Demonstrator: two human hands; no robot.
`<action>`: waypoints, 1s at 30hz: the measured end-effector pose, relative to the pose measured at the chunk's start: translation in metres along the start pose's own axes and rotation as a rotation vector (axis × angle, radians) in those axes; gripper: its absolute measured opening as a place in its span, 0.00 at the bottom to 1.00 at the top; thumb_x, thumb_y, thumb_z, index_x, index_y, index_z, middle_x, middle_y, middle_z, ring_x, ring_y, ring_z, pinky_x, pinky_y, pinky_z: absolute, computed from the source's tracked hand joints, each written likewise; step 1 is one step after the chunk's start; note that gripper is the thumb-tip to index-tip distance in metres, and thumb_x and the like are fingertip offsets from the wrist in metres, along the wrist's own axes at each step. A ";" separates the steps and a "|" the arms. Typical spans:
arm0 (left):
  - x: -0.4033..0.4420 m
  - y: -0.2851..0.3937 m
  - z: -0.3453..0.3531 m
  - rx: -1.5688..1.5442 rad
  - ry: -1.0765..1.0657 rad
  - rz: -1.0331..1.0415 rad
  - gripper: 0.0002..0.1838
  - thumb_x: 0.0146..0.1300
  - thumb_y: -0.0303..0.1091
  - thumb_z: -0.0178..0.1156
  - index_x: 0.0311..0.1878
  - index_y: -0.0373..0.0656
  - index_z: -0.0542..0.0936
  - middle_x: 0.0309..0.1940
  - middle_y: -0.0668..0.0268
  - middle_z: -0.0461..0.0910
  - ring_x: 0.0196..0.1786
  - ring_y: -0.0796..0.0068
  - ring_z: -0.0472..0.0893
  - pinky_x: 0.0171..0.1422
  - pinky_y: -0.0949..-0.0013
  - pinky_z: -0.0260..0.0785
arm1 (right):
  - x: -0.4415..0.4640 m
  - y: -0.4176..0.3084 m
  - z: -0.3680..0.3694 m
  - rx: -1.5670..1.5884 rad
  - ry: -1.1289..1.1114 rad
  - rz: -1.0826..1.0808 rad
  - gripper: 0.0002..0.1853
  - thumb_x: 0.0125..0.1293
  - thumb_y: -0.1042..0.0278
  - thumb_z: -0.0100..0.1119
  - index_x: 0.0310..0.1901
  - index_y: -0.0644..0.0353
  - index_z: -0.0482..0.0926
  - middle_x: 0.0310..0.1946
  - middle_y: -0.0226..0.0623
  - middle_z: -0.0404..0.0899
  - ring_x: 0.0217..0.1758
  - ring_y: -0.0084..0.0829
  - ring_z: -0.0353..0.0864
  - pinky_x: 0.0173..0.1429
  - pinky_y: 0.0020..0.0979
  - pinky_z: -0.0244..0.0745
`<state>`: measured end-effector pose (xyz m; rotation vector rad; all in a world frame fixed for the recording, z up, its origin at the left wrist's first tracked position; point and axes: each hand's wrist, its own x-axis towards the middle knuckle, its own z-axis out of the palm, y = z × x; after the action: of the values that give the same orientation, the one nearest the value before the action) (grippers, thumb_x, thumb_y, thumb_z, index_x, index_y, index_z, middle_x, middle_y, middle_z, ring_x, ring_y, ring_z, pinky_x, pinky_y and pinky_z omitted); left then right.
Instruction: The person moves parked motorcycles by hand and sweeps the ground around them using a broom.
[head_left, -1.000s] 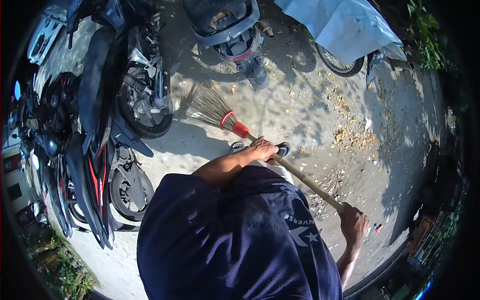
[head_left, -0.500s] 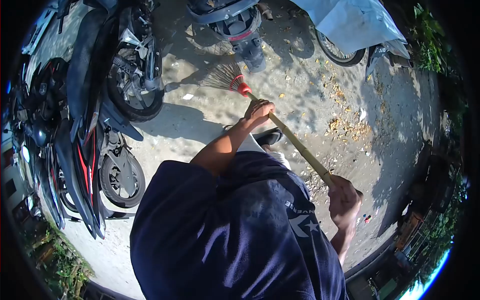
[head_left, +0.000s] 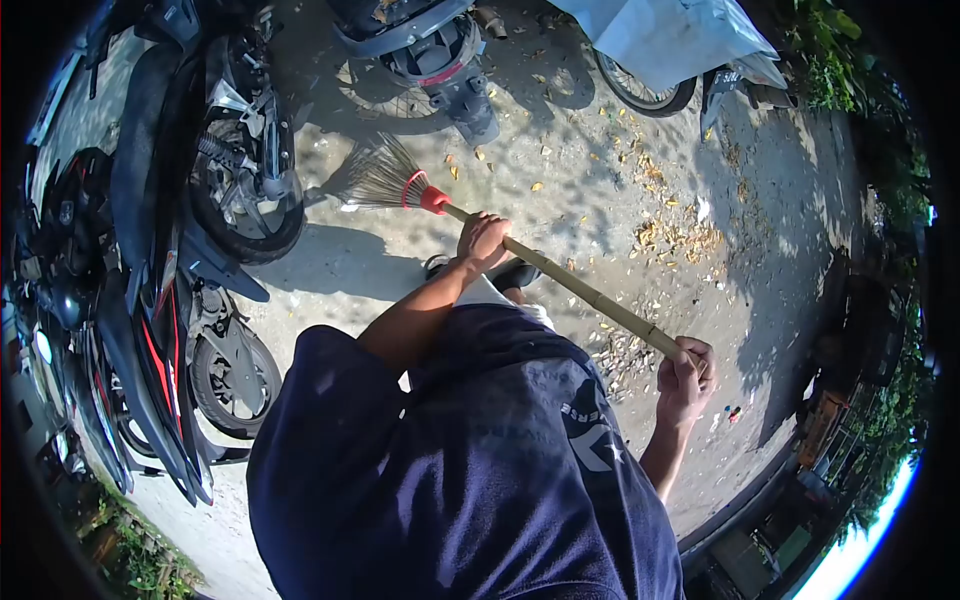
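Observation:
A stick broom [head_left: 590, 293] with a bamboo handle, red collar and thin stiff bristles crosses the middle of the view at a slant. Its bristles [head_left: 385, 178] fan out near the ground at upper left. My left hand [head_left: 485, 241] is closed around the handle just below the red collar [head_left: 432, 199]. My right hand [head_left: 688, 378] grips the handle's far end, fingers wrapped over it. Dry leaves [head_left: 680, 238] lie scattered on the concrete ground to the right of the handle. My shoes show partly beneath the broom.
Several parked motorcycles [head_left: 150, 230] line the left side. Another motorcycle [head_left: 430, 60] stands ahead, close to the bristles. A silvery cover [head_left: 670, 45] drapes over a vehicle at upper right. Green plants [head_left: 830, 60] edge the right side.
The bristles have swept left and slightly toward me, with both hands still on the handle. The handle lies at a flatter slant. My whole view has shifted a little.

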<state>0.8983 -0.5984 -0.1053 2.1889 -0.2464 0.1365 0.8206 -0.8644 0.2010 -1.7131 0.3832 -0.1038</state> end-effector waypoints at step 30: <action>0.207 0.238 0.144 -0.114 -0.277 0.374 0.08 0.55 0.35 0.65 0.24 0.46 0.76 0.24 0.64 0.80 0.32 0.59 0.81 0.41 0.58 0.68 | 0.078 -0.050 -0.192 0.011 0.350 -0.949 0.12 0.63 0.64 0.51 0.40 0.65 0.73 0.33 0.39 0.69 0.35 0.35 0.67 0.39 0.38 0.64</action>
<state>1.0470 -0.8783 0.0361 2.0243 -0.8004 0.0250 0.8496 -1.0627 0.2732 -1.7358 -0.2107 -1.0979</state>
